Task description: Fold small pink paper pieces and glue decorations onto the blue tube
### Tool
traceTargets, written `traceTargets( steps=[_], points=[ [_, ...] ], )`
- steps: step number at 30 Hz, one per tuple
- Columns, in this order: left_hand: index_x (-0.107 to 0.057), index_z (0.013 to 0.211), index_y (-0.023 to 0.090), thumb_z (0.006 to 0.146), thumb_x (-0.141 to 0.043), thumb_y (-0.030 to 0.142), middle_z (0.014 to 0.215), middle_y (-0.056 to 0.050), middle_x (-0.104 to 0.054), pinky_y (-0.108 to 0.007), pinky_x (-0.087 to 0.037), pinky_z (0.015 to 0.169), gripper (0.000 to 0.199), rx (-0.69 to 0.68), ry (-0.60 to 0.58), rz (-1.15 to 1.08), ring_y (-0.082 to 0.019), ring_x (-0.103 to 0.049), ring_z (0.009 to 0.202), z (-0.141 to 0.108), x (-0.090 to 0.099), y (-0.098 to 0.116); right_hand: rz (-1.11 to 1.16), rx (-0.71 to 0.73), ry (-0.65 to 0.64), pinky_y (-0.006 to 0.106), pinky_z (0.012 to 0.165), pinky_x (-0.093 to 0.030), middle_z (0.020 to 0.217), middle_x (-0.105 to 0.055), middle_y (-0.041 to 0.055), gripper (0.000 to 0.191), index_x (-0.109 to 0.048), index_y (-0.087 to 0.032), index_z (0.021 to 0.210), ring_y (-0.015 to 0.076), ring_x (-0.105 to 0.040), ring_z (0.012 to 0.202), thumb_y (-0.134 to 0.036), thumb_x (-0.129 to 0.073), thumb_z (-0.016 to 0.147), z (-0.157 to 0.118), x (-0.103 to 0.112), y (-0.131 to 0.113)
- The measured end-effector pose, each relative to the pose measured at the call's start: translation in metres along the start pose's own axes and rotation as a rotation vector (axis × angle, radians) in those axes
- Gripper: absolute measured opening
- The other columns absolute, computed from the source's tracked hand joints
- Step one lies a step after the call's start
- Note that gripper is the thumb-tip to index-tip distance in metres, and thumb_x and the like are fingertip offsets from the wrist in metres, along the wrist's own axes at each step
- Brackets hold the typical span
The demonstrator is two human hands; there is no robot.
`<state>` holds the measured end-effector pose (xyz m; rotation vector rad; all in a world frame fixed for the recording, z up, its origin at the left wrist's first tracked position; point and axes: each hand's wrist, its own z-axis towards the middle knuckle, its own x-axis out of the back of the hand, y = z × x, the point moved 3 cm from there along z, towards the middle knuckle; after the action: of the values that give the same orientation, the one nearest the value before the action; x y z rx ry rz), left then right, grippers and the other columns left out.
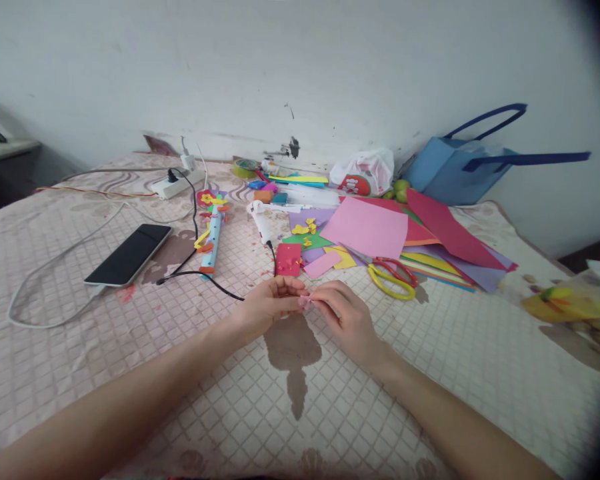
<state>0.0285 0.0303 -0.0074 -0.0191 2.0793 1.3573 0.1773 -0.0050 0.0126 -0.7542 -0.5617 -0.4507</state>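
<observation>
Near the middle of the table, a small pink piece (305, 302) is pinched between both hands. My left hand (271, 303) holds its left side with thumb and fingers. From the right, the fingertips of my right hand (344, 317) grip the same piece. Just beyond the hands lie a red paper piece (289, 259) with small bits on it and a pink paper strip (323, 265). A white glue gun (260, 224) with a black cord rests beyond my left hand. Scissors (393, 280) with red and yellow handles lie beyond my right hand.
A phone (130, 255) on a white cable and a decorated light-blue strip (213, 240) lie at left, near a power strip (179, 185). Coloured sheets (367, 230) spread at right, before a blue bag (450, 170). A yellow-filled plastic bag (565, 303) sits far right.
</observation>
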Motion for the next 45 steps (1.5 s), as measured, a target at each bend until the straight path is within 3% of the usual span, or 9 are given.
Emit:
traceTargets(
  steps=[6, 20, 28, 38, 45],
  points=[
    [-0.059, 0.086, 0.011, 0.058, -0.078, 0.008, 0.078, -0.001, -0.065, -0.020, -0.043, 0.065, 0.033, -0.014, -0.004, -0.006, -0.008, -0.061, 0.068, 0.000, -0.001, 0.000, -0.010, 0.021, 0.015, 0.032, 0.074, -0.051, 0.087, -0.062, 0.0050, 0.016, -0.059, -0.022, 0.094, 0.0171, -0.059, 0.084, -0.014, -0.046, 0.089, -0.001, 0.001, 0.000],
    [-0.061, 0.087, 0.012, 0.055, -0.078, 0.006, 0.081, -0.002, -0.065, -0.024, -0.047, 0.076, 0.037, 0.042, -0.036, -0.157, -0.011, -0.062, 0.073, 0.004, 0.002, -0.005, -0.043, 0.027, 0.004, 0.033, 0.075, -0.050, 0.088, -0.061, 0.0057, 0.016, -0.059, -0.021, 0.093, 0.0176, -0.058, 0.085, -0.012, -0.048, 0.087, -0.003, 0.000, 0.001],
    [-0.058, 0.085, 0.013, 0.064, -0.074, 0.012, 0.082, -0.002, -0.063, -0.025, -0.047, 0.072, 0.026, -0.194, -0.042, 0.228, -0.011, -0.061, 0.073, 0.001, 0.001, 0.003, 0.014, -0.007, -0.005, 0.032, 0.076, -0.048, 0.087, -0.061, 0.0049, 0.015, -0.058, -0.021, 0.091, 0.0170, -0.058, 0.085, -0.010, -0.049, 0.086, -0.003, -0.003, 0.002],
    [-0.063, 0.083, 0.011, 0.076, -0.063, 0.026, 0.083, -0.008, -0.066, -0.028, -0.049, 0.074, 0.016, -0.348, -0.082, 0.729, -0.016, -0.062, 0.077, -0.003, -0.001, 0.013, 0.076, -0.127, -0.035, 0.027, 0.071, -0.045, 0.082, -0.059, 0.0025, 0.014, -0.056, -0.019, 0.084, 0.0151, -0.056, 0.079, -0.007, -0.050, 0.082, -0.002, -0.004, 0.000],
    [-0.061, 0.086, 0.012, 0.078, -0.061, 0.030, 0.081, -0.006, -0.066, -0.024, -0.047, 0.065, 0.020, -0.289, -0.173, 0.723, -0.013, -0.060, 0.072, 0.004, 0.007, 0.008, 0.089, -0.151, -0.065, 0.026, 0.072, -0.043, 0.082, -0.058, 0.0022, 0.012, -0.056, -0.019, 0.084, 0.0145, -0.056, 0.079, -0.009, -0.049, 0.083, -0.003, -0.004, 0.001]
  ],
)
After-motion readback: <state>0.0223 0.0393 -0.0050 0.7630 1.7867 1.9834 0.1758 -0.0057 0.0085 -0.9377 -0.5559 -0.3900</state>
